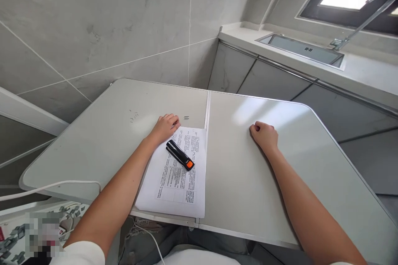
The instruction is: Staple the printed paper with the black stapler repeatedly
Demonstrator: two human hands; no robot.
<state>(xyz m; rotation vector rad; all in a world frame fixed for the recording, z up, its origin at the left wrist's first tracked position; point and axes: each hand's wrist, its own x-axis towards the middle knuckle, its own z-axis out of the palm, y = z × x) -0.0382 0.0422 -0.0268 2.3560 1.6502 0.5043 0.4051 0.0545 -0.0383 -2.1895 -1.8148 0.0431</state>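
Note:
A printed paper stack [199, 182] lies on the table, left of the centre seam. On top of it rests a black stapler [178, 153] with an orange end, set at a slant, and neither hand touches it. My left hand [168, 125] lies with curled fingers at the top left corner of the sheets; I see nothing in it. Just beyond its fingers are short strips of staples [186, 117]. To the right, my right hand [264, 134] rests on the tabletop as a loose fist, apart from the paper, with nothing showing in it.
The pale folding table [236, 182] has a metal-edged seam down its middle. Tiny dark bits [133, 116], perhaps loose staples, lie to the left. A white cable [62, 183] crosses the left edge. Behind stand a tiled wall [124, 20] and a counter with a sink [301, 49].

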